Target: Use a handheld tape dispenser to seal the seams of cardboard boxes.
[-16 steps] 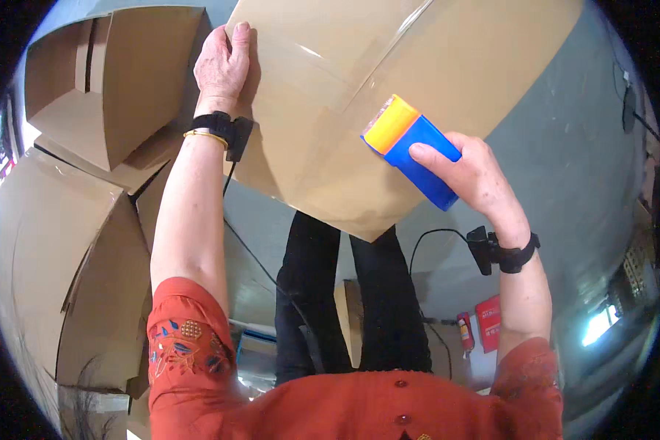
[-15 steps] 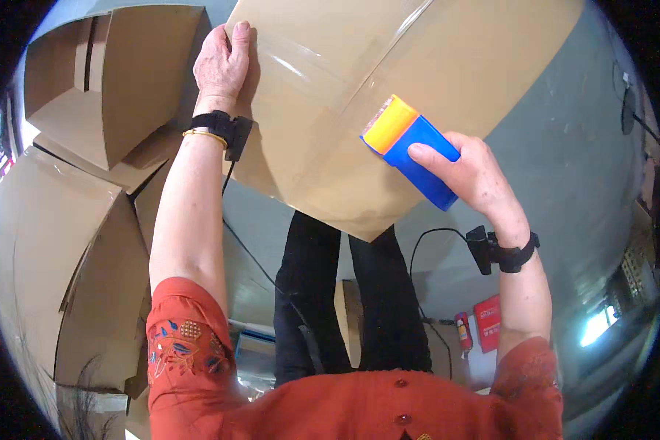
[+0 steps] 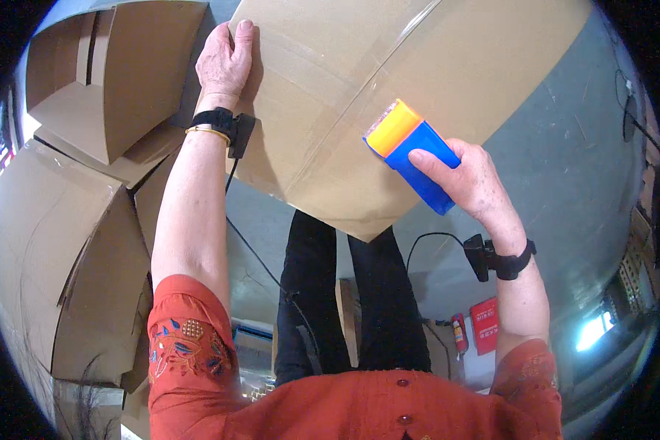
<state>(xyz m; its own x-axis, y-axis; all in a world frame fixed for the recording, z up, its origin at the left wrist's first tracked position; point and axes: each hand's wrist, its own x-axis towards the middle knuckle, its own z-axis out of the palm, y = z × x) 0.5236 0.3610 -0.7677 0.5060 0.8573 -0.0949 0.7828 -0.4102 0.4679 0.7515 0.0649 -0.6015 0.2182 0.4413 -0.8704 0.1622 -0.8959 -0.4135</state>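
Observation:
A large brown cardboard box (image 3: pixel 323 88) lies in front of me, with one corner toward my legs. A seam runs slantwise across its top face, and clear tape (image 3: pixel 411 26) shines along the far part. My left hand (image 3: pixel 225 62) grips the box's left edge, thumb on the top face and the other fingers mostly hidden past the edge. In my right hand (image 3: pixel 477 176) is a blue and yellow tape dispenser (image 3: pixel 422 150), my thumb across its blue body. Its yellow end points to the far left over the box; whether it touches the cardboard I cannot tell.
On the left stand an open cardboard box (image 3: pixel 143 73) and more boxes (image 3: pixel 59 220) below it. Black cables (image 3: pixel 253 253) run from both wristbands. A red fire extinguisher (image 3: pixel 460 334) and a red panel (image 3: pixel 484 325) appear beyond my legs. Grey floor (image 3: pixel 543 161) lies to the right.
Both hands keep their grips, and the tape dispenser has shifted only very slightly. The glare on the box has changed, so the seam shows more plainly toward the near corner.

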